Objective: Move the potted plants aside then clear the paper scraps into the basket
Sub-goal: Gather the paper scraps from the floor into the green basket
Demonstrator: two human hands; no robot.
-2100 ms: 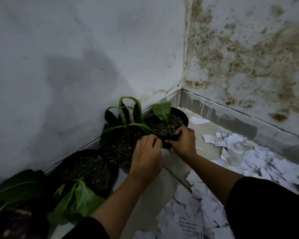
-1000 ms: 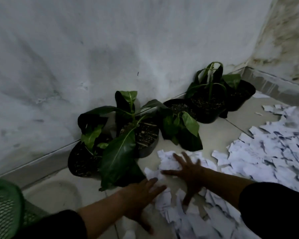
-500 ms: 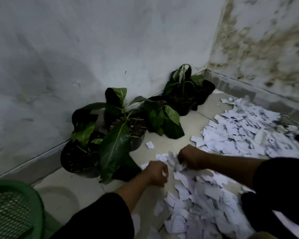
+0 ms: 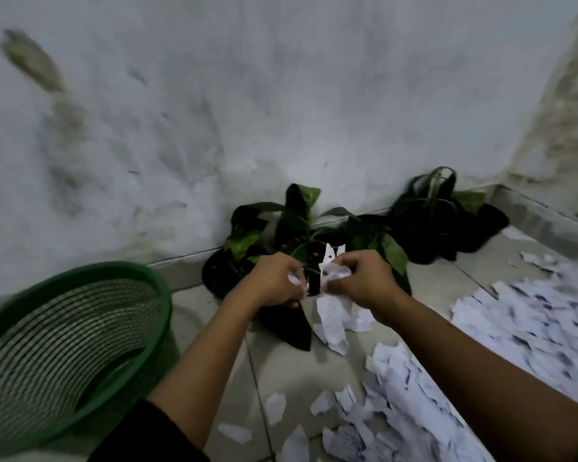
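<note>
Paper scraps (image 4: 531, 321) litter the floor right of the basket (image 4: 80, 331); potted plants (image 4: 301, 235) stand against the wall beyond it. Clearing step: left hand (image 4: 274, 281) and right hand (image 4: 357, 278), fingers curled, each grip scraps. Next, probably carry them left over the basket rim and let go.

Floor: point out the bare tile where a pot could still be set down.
Bare tile lies between the green basket and the paper scraps, under the left forearm. A second patch runs between the potted plants and that pile. The right side is crowded.
</note>
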